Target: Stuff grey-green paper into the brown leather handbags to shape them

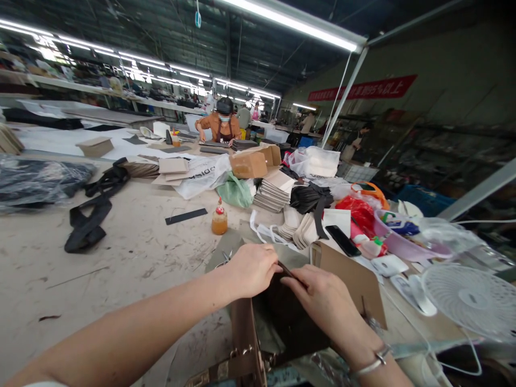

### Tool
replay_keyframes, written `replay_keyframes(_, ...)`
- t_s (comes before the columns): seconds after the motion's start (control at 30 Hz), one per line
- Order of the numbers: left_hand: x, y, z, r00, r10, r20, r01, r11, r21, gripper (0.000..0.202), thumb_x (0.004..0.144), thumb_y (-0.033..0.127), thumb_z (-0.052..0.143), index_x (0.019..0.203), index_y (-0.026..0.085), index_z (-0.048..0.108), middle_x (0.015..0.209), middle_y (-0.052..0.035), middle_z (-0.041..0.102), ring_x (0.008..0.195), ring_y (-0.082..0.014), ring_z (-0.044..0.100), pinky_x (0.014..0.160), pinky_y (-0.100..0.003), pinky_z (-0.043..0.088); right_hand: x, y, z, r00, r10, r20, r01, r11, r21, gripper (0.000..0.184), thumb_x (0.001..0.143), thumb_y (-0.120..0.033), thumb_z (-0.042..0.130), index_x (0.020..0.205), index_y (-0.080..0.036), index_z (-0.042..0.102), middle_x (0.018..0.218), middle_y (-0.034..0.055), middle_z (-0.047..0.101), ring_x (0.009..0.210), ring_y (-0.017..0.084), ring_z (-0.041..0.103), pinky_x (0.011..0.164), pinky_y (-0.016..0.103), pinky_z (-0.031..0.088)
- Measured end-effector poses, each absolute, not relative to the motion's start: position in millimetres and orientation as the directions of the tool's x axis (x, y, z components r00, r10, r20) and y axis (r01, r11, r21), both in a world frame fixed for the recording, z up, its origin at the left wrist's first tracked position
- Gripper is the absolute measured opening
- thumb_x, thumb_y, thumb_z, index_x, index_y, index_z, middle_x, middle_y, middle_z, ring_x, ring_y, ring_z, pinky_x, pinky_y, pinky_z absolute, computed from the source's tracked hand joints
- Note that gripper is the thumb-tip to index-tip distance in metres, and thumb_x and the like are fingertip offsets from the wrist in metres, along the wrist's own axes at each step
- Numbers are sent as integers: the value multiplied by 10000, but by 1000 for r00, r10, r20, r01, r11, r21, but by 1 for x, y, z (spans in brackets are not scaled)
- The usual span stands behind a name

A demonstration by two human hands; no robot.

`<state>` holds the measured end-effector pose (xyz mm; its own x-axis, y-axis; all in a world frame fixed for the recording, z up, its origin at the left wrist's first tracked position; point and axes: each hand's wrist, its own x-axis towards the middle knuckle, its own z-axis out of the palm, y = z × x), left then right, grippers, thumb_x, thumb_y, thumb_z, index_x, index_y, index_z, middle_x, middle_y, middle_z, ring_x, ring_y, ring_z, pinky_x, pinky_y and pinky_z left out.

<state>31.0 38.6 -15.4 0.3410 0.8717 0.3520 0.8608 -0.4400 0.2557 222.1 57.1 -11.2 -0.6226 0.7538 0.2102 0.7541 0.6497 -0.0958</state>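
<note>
Long fluorescent tubes light a workshop hall where a scuffed pale desk (133, 252) stretches far ahead. At its near edge the left hand (252, 269) and right hand (322, 301) meet, both closed, pinching a dark brown leather piece (288, 317) that lies just beneath them. A small bottle of amber liquid (219, 219) stands farther off, a white fan (473, 298) sits at the near right, and another person (220, 126) works at the far end.
</note>
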Motion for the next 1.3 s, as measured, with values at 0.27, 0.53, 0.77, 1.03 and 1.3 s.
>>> replay_keyframes(0.27,12,31,-10,438,842,314,752,-535,386,372,664,528,732,827,202,657,1268,-85,574,1055,-239,606,835,-312,461,219,60,-17,-639,713,289,730,681,-67,300,928,-304,469,656,-200,538,653,-9,537,604,134,506,574,286,274)
replay_keyframes(0.53,1,17,-3,469,853,230,794,-521,313,88,765,134,617,724,205,649,876,30,684,804,-159,643,710,-256,440,218,45,-15,-610,737,291,724,667,-173,358,937,-334,430,614,-194,496,619,-15,498,566,114,463,564,285,247)
replay_keyframes(0.77,9,14,-6,413,873,260,733,-488,474,140,749,180,681,879,227,657,1090,18,656,928,-157,634,791,-241,446,218,37,-18,-565,778,274,745,624,-236,361,941,-324,426,612,-188,487,623,-10,493,589,115,473,573,279,254)
replay_keyframes(1.03,15,37,-7,439,864,246,712,-502,491,66,775,157,622,761,192,677,933,-16,693,878,-167,641,786,-239,457,220,39,-16,-575,772,271,733,634,-248,370,946,-319,413,605,-185,468,623,0,493,599,120,477,577,269,275)
replay_keyframes(1.3,23,44,-15,364,882,301,756,-468,457,88,814,198,567,764,180,637,808,-10,673,763,-162,617,656,-249,433,223,40,-19,-554,787,272,756,612,-231,378,954,-346,401,618,-186,466,620,1,495,595,124,485,575,272,277)
